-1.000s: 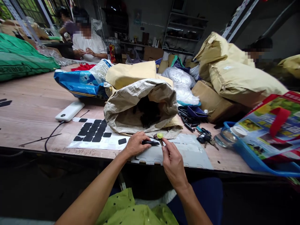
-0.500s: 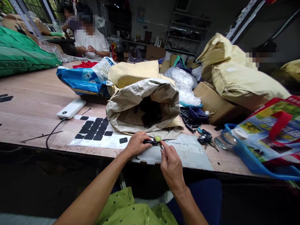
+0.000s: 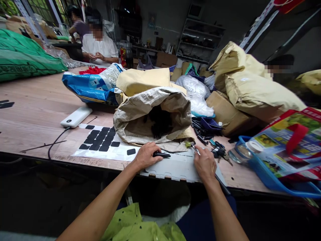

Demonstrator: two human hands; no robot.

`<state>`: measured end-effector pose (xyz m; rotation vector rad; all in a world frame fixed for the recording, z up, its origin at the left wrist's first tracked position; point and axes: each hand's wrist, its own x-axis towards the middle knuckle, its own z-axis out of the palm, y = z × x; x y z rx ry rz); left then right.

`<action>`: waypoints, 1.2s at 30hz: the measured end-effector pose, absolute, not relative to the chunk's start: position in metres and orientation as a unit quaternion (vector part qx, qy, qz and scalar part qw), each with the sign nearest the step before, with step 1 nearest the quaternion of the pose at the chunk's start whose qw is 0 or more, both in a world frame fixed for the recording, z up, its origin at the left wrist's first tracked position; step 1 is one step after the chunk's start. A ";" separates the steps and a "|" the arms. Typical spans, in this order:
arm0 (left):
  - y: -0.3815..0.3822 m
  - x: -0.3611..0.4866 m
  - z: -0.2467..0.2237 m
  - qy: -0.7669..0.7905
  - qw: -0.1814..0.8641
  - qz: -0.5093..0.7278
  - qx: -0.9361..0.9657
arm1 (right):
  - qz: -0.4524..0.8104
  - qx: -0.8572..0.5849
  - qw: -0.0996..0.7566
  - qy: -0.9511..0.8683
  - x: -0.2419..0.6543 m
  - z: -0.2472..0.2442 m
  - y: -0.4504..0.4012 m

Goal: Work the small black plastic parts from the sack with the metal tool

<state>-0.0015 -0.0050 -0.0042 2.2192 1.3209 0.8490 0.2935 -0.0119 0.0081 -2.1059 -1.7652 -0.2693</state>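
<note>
My left hand (image 3: 148, 156) is closed on a small black part (image 3: 162, 154) above the grey board (image 3: 173, 167) at the table's front edge. To the right, my right hand (image 3: 205, 163) grips a metal tool (image 3: 195, 149) with a yellow-green round end, held near the lip of the sack. Behind both hands lies an open woven sack (image 3: 130, 125) with dark pieces inside. A white sheet (image 3: 114, 153) bearing rows of black rounded squares lies left of my left hand.
A power bank (image 3: 76, 117) with a cable lies left. Keys (image 3: 219, 150), a plastic jar (image 3: 242, 152) and a blue basket (image 3: 265, 174) stand right. Black parts (image 3: 200, 130), full sacks (image 3: 260, 90) and a carton (image 3: 225, 112) lie behind. A person (image 3: 99, 47) sits across the table.
My right hand has moved right with the tool, away from the black part. My left hand has stayed nearly in place, still holding the part.
</note>
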 end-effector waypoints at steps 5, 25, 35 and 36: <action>-0.004 -0.004 -0.004 0.462 0.223 0.301 0.804 | -0.171 -0.743 0.177 -0.623 0.295 -0.010 -0.007; -0.005 -0.003 -0.005 0.441 0.205 0.304 0.819 | -0.152 -0.741 0.195 -0.624 0.295 -0.011 -0.012; -0.076 0.001 -0.001 0.223 0.213 0.286 0.907 | -0.156 -0.739 0.199 -0.625 0.296 -0.012 -0.011; -0.090 0.003 -0.012 0.186 0.217 0.252 0.925 | -0.159 -0.738 0.201 -0.624 0.296 -0.013 -0.011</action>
